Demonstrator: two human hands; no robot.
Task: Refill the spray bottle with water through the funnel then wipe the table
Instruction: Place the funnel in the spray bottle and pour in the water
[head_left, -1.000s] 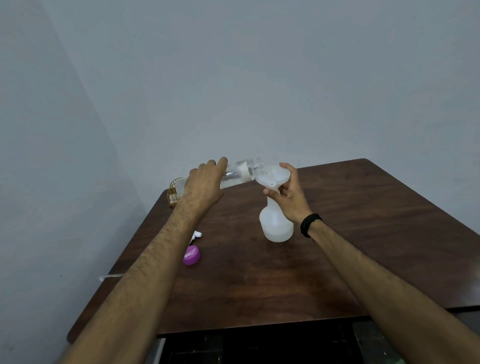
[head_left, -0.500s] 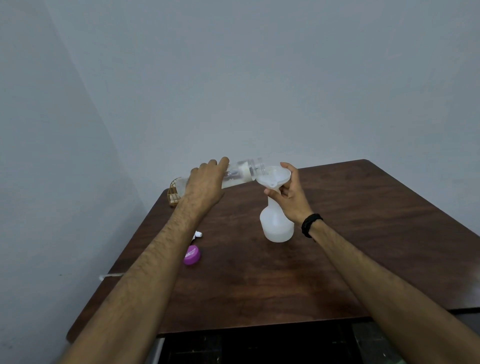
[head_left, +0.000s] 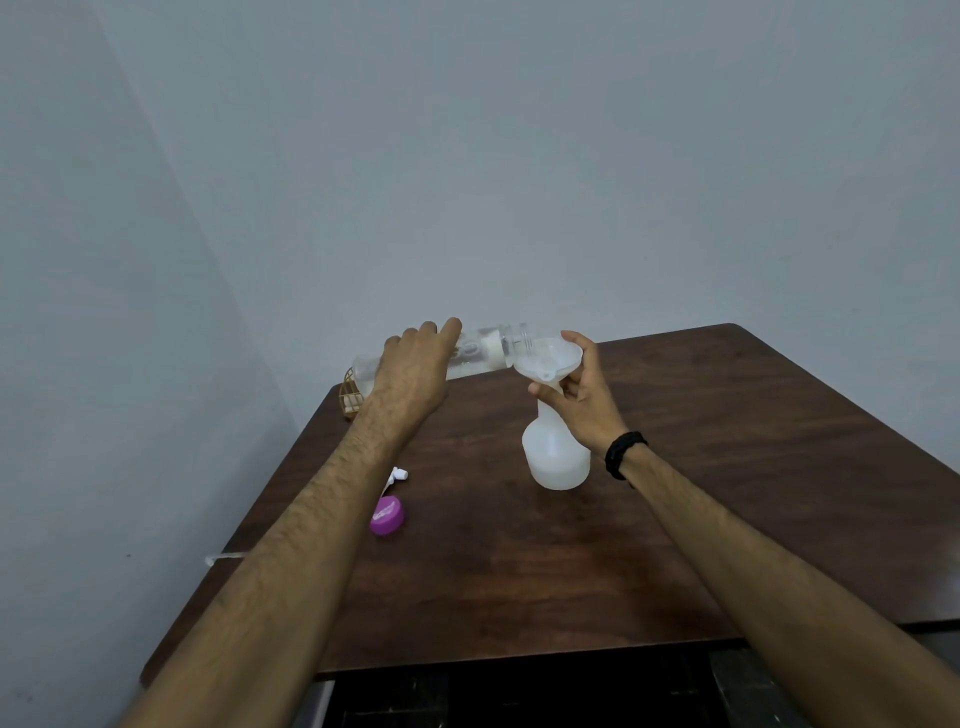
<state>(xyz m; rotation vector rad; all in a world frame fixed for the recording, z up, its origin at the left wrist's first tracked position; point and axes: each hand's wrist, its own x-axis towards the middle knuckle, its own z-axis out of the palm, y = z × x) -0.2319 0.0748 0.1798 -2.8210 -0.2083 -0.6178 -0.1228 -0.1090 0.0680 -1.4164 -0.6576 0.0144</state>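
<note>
Two steps remain, as I judge it: finishing the pour and wiping the table (head_left: 597, 545). My left hand (head_left: 413, 369) grasps the clear water bottle (head_left: 483, 353), tipped almost flat, its mouth at the funnel (head_left: 545, 361). My right hand (head_left: 584, 400) grips the neck of the spray bottle (head_left: 553, 462), which stands on the table. I see no wiping cloth. How full the spray bottle is I cannot tell.

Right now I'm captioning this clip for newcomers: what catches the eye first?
Mid-table, the left hand tips a clear water bottle into a funnel on the white spray bottle, which the right hand steadies. A purple cap lies nearer the table's left edge.
</note>
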